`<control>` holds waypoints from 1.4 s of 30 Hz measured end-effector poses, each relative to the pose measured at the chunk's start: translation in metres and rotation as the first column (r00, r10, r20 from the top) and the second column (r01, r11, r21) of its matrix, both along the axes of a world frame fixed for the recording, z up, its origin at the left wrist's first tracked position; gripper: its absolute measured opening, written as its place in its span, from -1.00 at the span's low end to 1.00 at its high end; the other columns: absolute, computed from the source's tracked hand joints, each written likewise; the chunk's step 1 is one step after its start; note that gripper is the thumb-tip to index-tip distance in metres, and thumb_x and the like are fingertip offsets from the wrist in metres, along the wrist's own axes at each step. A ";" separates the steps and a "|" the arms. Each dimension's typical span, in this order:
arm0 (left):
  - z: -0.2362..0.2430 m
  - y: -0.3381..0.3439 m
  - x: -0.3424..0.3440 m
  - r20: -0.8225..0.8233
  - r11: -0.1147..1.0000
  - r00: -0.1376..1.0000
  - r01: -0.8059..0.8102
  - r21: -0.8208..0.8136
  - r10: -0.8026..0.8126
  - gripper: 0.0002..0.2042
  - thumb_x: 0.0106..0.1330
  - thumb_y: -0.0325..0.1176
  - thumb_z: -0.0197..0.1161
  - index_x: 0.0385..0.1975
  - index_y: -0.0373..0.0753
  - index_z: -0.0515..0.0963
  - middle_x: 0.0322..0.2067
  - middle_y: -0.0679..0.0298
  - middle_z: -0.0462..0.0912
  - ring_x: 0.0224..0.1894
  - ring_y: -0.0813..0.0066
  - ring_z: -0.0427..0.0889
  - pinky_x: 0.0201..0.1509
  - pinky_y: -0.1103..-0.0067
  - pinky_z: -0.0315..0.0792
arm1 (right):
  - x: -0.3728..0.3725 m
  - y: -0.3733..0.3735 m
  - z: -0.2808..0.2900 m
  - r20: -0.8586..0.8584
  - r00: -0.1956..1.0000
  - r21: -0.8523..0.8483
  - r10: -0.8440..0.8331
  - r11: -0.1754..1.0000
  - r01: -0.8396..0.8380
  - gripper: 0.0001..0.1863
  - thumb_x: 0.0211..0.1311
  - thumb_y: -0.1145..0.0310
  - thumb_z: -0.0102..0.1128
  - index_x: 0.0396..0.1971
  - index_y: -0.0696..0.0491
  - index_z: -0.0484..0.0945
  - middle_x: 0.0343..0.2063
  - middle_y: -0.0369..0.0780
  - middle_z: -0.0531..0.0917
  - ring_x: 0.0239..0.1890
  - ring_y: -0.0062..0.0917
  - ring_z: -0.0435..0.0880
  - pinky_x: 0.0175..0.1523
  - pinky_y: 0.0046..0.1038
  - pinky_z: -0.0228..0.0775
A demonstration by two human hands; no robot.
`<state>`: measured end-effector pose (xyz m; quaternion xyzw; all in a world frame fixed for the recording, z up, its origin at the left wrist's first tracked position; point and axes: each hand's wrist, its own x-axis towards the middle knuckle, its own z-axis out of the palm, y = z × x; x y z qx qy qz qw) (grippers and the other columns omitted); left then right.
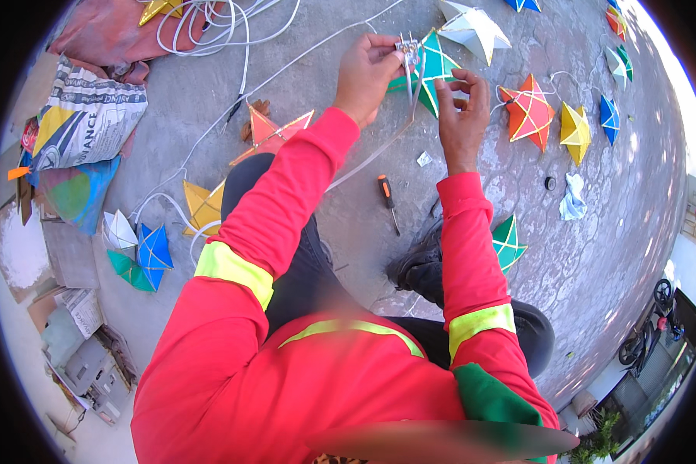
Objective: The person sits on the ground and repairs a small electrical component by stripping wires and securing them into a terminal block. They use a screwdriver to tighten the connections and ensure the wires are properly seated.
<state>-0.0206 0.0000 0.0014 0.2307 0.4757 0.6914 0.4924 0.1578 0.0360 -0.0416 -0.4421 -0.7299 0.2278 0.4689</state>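
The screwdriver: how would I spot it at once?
On the grey pavement, find the person's dark shoe. Just above it in the picture lies the screwdriver. Unlike the white scrap nearby, it is slim, with an orange-and-black handle.

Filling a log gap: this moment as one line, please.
left hand: holds small wired fitting | right hand: raised beside it, fingers partly curled | nearby: orange-black screwdriver, green star
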 end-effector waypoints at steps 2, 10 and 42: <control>-0.003 0.004 -0.007 0.037 0.999 0.999 -0.023 0.046 0.022 -0.80 0.36 -0.60 0.22 -0.05 -0.41 0.47 -0.14 0.08 0.68 -0.16 0.39 0.75 -0.06 0.53 0.71 | 0.032 -0.011 -0.045 0.105 0.994 -0.420 -0.023 0.905 0.065 -0.79 0.33 0.30 0.36 -0.21 0.10 0.59 -0.34 -0.25 0.63 -0.25 -0.62 0.67 -0.30 -0.57 0.50; -0.016 0.013 -0.016 0.050 0.996 0.998 -0.028 0.082 0.024 -0.78 0.34 -0.62 0.21 -0.04 -0.43 0.45 -0.09 0.03 0.66 -0.15 0.35 0.76 -0.04 0.50 0.73 | 0.062 -0.183 -0.162 0.504 0.789 -0.669 0.351 0.737 0.098 -0.44 0.09 0.03 0.48 0.00 0.02 0.51 -0.29 -0.08 0.74 -0.17 -0.15 0.75 -0.07 -0.14 0.55; -0.001 0.020 -0.039 -0.388 0.984 0.905 -0.147 0.104 0.176 -0.80 0.36 -0.61 0.21 -0.05 -0.39 0.52 -0.09 0.10 0.70 -0.06 0.43 0.72 0.02 0.56 0.62 | 0.004 -0.037 0.089 0.028 0.998 -0.343 0.064 0.938 -0.051 -0.77 0.40 0.39 0.25 -0.03 0.12 0.69 -0.35 -0.35 0.70 -0.32 -0.77 0.62 -0.17 -0.66 0.42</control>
